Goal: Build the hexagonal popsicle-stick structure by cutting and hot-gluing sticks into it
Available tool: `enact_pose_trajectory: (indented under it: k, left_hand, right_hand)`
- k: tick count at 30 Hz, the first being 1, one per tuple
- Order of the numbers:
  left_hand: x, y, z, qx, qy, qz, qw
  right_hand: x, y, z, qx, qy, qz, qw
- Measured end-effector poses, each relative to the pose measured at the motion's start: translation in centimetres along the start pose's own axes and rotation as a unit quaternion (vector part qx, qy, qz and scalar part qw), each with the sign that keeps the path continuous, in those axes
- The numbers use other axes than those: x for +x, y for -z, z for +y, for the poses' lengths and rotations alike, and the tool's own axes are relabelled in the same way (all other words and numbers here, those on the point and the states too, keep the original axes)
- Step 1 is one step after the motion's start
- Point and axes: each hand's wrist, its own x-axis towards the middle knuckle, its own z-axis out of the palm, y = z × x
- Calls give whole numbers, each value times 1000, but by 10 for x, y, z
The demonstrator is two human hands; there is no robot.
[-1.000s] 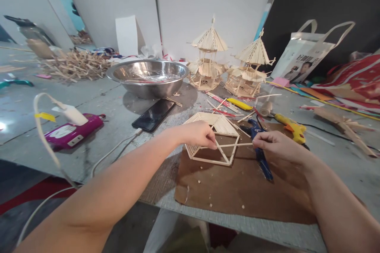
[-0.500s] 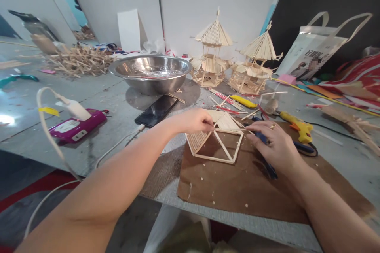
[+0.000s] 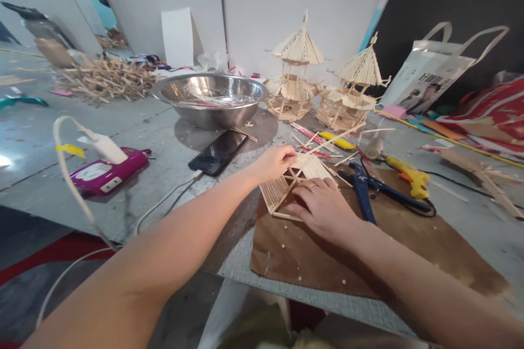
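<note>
A many-sided frame of pale sticks (image 3: 275, 194), some of its sections filled with sticks, lies on a brown sheet (image 3: 311, 262). My left hand (image 3: 278, 162) is closed at the frame's far left side, fingers pinched on a thin stick (image 3: 333, 140) that slants up to the right. Over the frame's right part rests my right hand (image 3: 321, 204), fingers spread and touching the frame, hiding much of it. Blue pliers (image 3: 362, 196) lie right of this hand.
Behind are a steel bowl (image 3: 210, 112) and two stick pavilions (image 3: 295, 73) (image 3: 355, 82). A phone (image 3: 219, 152) and purple power strip (image 3: 110, 174) lie left. A yellow glue gun (image 3: 411, 174), yellow cutter (image 3: 336, 140) and white bag (image 3: 434, 68) are on the right.
My right hand has moved left onto the frame, uncovering the pliers. The thin stick, level between both hands before, now slants up and away to the right from my left hand.
</note>
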Motion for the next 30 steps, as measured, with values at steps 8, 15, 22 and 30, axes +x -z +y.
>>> enact_pose_trajectory:
  k: [8, 15, 22, 30]
  left_hand:
    - [0, -6, -1, -66, -19, 46, 997]
    - [3, -18, -9, -101, 0, 56, 993]
    - [3, -16, -10, -135, 16, 55, 989]
    - [2, -16, -10, -149, 16, 45, 988]
  right_hand:
    - [14, 0, -10, -45, 21, -50, 998]
    - [20, 2, -11, 165, 67, -11, 984]
    - [19, 0, -12, 542, 0, -6, 841]
    - [30, -13, -21, 679, -38, -13, 733]
